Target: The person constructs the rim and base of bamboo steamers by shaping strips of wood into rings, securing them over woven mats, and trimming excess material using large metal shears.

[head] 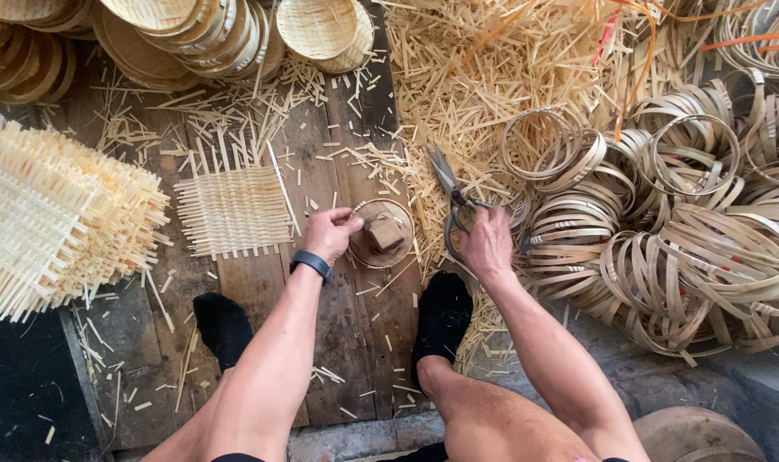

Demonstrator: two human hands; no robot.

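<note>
The left hand (330, 233) pinches the rim of a bamboo ring (381, 233) lying on the plank floor (355, 334), a wood block (383, 232) inside it. The right hand (485, 242) grips scissors (452, 198) just right of the ring, blades pointing far. A woven mat (234, 210) lies left; hoops (663, 214) pile right.

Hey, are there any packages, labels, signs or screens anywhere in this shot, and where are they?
Only one possible screen: a dark wristband on the left wrist, a narrow black strap; its face cannot be made out.
No packages, labels or signs: only bamboo hoops, woven mats and scissors.
</note>
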